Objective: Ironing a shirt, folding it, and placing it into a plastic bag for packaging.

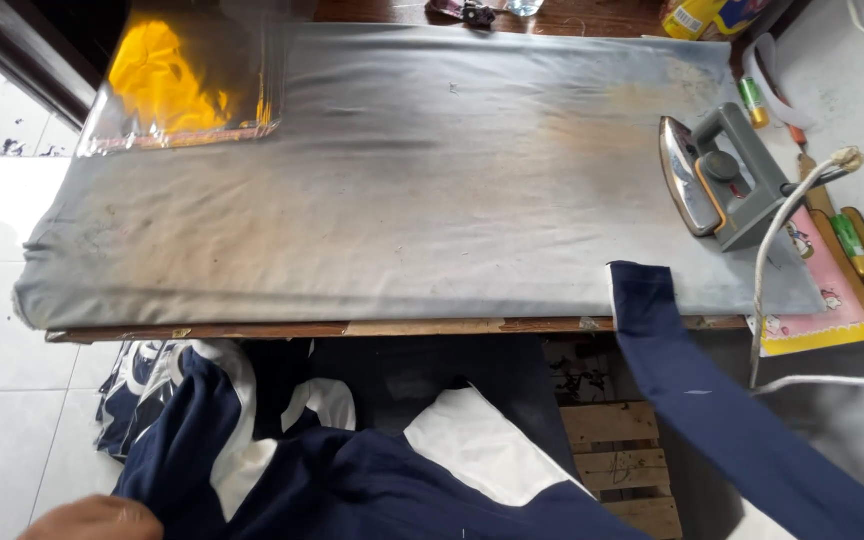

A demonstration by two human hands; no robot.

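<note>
My left hand (92, 520) rests on the garment (352, 480) heaped below the table's front edge. Beyond it I see the padded ironing table (402, 200), with a plastic sheet (182, 80) at its far-left corner. Far right of the hand, the iron (717, 185) stands on the pad, a sleeve (652, 300) draped over the edge before it.

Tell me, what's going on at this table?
Someone stands at a padded ironing table covered in grey, scorched cloth. A hand at the lower left edge touches a navy and white garment bunched below the table's front edge; one navy strip of it lies up on the cloth. A grey iron rests tipped on its side at the right, its cord hanging off the edge. A yellow item in a clear bag lies at the far left corner.
</note>
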